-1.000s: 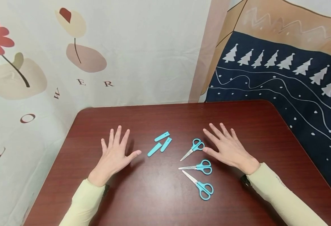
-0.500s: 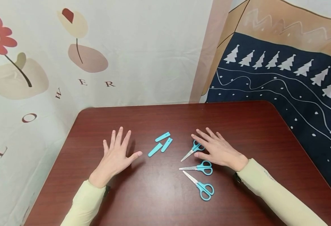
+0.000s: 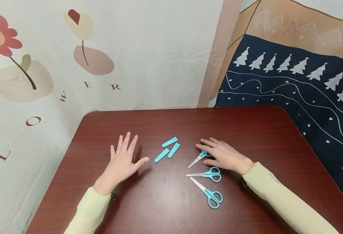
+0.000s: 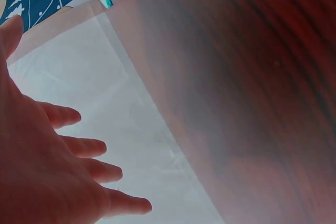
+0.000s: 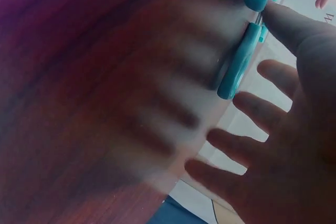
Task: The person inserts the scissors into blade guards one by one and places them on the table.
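Note:
My right hand [image 3: 225, 154] hovers over the farthest pair of scissors [image 3: 202, 154], its fingers spread and slightly bent. They partly hide the turquoise handles, while the blades point toward the near left. In the right wrist view, that hand's fingertips [image 5: 247, 100] sit close to turquoise handles [image 5: 241, 61] with nothing gripped. Two more scissors, the middle pair [image 3: 208, 174] and the nearest pair [image 3: 209, 192], lie below it. Left of the scissors are three turquoise blade covers [image 3: 162, 155]. My left hand [image 3: 120, 167], fingers spread and thumb out, is held left of the covers, holding nothing.
The dark red-brown wooden table [image 3: 148, 201] has rounded far corners. Behind it hangs a pale cloth [image 3: 159, 58] with flower prints and letters. A navy cloth [image 3: 276, 84] with white trees hangs at the back right.
My right hand has moved left and come over the farthest scissors' handles, its fingers bending a little. The left hand keeps its pose. Scissors and covers lie as before.

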Tool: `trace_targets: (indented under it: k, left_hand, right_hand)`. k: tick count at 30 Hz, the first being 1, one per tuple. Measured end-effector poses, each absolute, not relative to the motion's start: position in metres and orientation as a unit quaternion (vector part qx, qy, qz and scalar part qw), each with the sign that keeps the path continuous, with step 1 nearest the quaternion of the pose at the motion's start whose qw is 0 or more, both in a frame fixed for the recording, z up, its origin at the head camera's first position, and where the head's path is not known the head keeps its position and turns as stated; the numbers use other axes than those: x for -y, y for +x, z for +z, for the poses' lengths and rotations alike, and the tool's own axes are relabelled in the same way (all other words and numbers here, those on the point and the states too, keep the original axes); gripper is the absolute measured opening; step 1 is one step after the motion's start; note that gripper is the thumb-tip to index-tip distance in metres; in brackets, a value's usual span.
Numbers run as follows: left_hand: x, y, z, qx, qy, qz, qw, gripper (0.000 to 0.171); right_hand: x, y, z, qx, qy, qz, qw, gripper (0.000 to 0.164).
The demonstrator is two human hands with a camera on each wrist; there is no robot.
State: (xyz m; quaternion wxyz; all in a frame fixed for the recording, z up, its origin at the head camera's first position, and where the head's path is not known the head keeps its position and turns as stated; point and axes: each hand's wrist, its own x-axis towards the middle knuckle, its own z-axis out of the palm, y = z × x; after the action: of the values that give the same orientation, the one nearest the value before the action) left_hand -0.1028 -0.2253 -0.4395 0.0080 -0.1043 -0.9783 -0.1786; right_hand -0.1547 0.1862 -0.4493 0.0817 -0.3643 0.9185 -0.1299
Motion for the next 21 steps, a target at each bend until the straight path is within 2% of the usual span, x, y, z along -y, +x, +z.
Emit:
trace_targets:
  k: [7,16,21]
  left_hand:
    - [0.223,-0.104,-0.44,0.977,-0.114,-0.179,0.013,0.102]
    - [0.219,-0.105,-0.438,0.977,-0.12,-0.176,0.006,0.103]
    - [0.213,-0.107,-0.436,0.975,-0.131,-0.179,-0.003,0.103]
  right_hand:
    - [-0.184,-0.16,-0.448,-0.905,-0.4,-0.138,0.042,0.048]
    - [-0.183,-0.161,-0.444,-0.903,-0.396,-0.156,0.051,0.03]
    - [-0.184,-0.159,-0.442,-0.908,-0.378,-0.179,0.033,0.024]
